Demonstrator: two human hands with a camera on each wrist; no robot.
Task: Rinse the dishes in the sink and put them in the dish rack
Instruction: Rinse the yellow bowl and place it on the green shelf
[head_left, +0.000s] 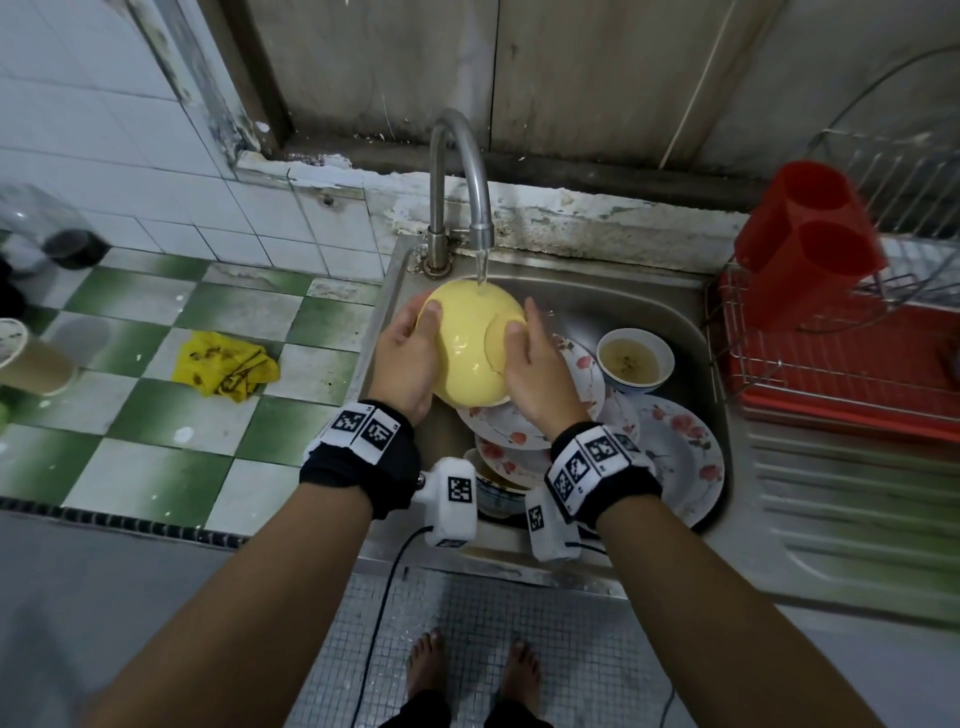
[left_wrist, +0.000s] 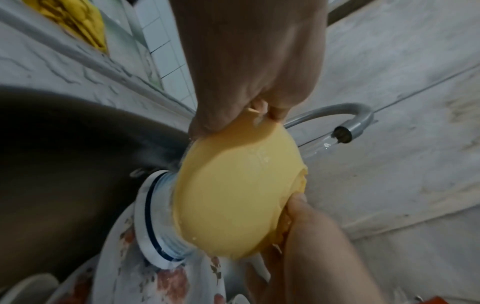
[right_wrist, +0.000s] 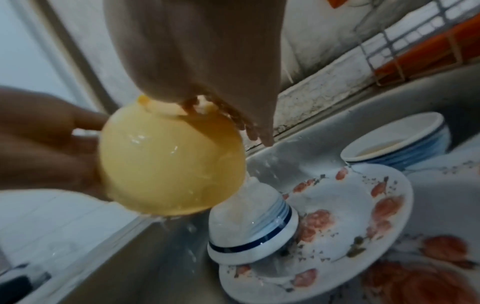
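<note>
Hands (head_left: 405, 358) (head_left: 535, 379) grip yellow bowl (head_left: 470, 348) under tap (head_left: 460, 176); markings seemingly none.

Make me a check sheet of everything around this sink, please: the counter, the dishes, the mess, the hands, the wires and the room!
Surface: steel sink with a ribbed drainboard; green and white tiled counter on the left.
Job's things: yellow bowl held bottom up under the running faucet; flowered plates stacked in the sink; small bowl holding murky liquid; another bowl upside down on a plate; wire dish rack with a red holder, no dishes seen in it.
Clutter: stained yellow rag; paper cup.
Grippers: left hand and right hand both grip the yellow bowl.
Cables: black wires hang from the wrist cameras.
Surroundings: white wall tiles, a grimy ledge, bare feet on the floor.
</note>
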